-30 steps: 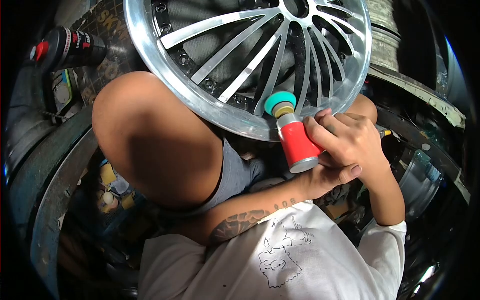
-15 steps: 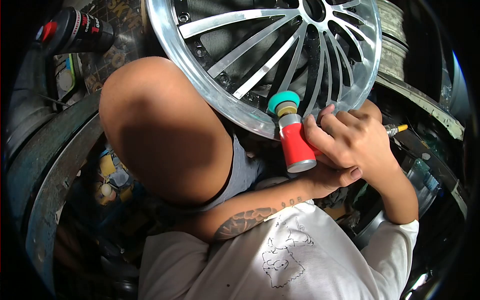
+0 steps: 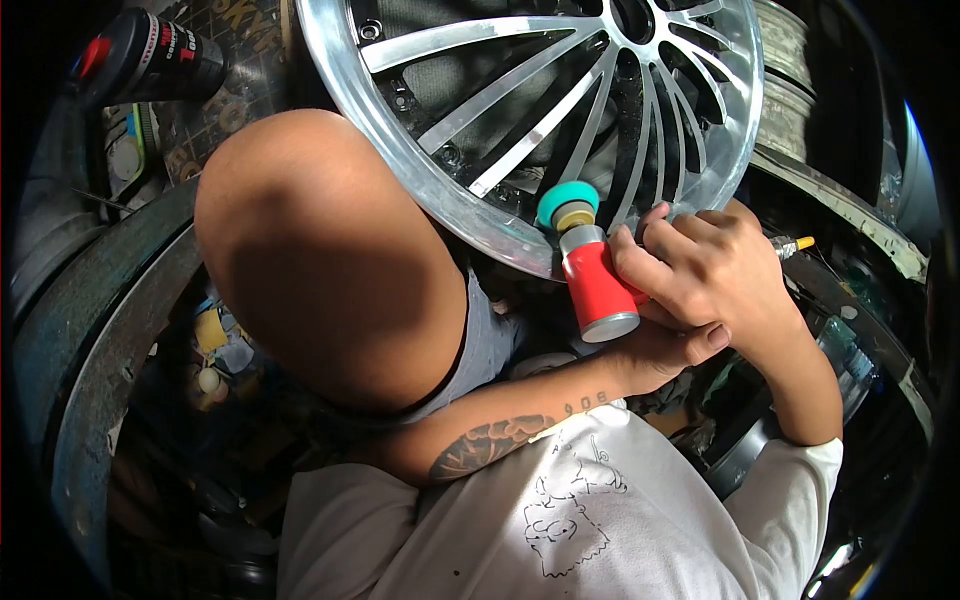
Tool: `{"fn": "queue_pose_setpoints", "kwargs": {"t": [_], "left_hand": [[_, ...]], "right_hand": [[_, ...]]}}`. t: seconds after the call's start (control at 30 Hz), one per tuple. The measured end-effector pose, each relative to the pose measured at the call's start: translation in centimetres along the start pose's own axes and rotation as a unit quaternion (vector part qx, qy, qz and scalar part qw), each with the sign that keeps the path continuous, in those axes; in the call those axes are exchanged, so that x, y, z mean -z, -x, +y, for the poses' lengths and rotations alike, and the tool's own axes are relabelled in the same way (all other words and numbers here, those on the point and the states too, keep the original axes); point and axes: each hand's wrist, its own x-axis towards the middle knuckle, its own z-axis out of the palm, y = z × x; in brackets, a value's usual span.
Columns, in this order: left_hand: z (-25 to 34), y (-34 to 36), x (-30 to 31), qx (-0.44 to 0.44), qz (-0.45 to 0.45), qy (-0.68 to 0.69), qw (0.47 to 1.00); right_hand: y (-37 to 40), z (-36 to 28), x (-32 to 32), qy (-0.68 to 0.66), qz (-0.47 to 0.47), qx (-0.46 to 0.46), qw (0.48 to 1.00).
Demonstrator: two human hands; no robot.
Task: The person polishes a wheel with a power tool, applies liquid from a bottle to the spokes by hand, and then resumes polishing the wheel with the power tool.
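Right at the near edge of the wheel, a red-bodied tool lies across the rim's outer border, with its teal pad by the lower ends of the spokes and its metal end cap outside the wheel, towards the shirt. The body's long axis therefore runs inward over the rim, leaning slightly left as it goes. Whether the pad's face actually meets the metal cannot be told from here.

The right hand is on the tool's right side, just outside the wheel's near right edge; its grip is closed, fingers wrapped about the part that leads away from the red body. From that grip, the pad is up and to the left, and the wheel's hub opening is farther inward, well apart. A yellow-tipped fitting shows beyond the knuckles, on the side away from the pad.

The left hand is lower, farther outside the wheel and beneath the right hand, its thumb by the right wrist. How its fingers close is hidden. Of the two hands, the right one is nearer the wheel.
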Motion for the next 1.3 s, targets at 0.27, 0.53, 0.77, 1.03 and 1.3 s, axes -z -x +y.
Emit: {"fn": "queue_pose_setpoints", "kwargs": {"t": [0.27,0.53,0.77,1.03,1.3], "left_hand": [[-0.33,-0.03,0.10,-0.005,-0.005,-0.006,1.000],[-0.40,0.07,-0.10,0.005,0.010,0.012,1.000],[-0.11,0.14,-0.30,0.006,0.023,0.016,1.000],[0.16,0.09,-0.56,-0.004,0.039,0.016,0.999],[0.15,-0.03,-0.62,-0.016,0.043,0.012,0.999]], "right_hand": [[-0.17,0.07,0.01,0.003,0.000,0.005,1.000],[-0.16,0.15,-0.04,-0.006,-0.004,0.004,1.000],[-0.14,0.19,-0.09,-0.010,-0.004,0.003,1.000],[-0.07,0.08,-0.02,-0.021,-0.001,-0.001,1.000],[-0.02,0.05,-0.15,-0.015,-0.001,-0.003,1.000]]}}
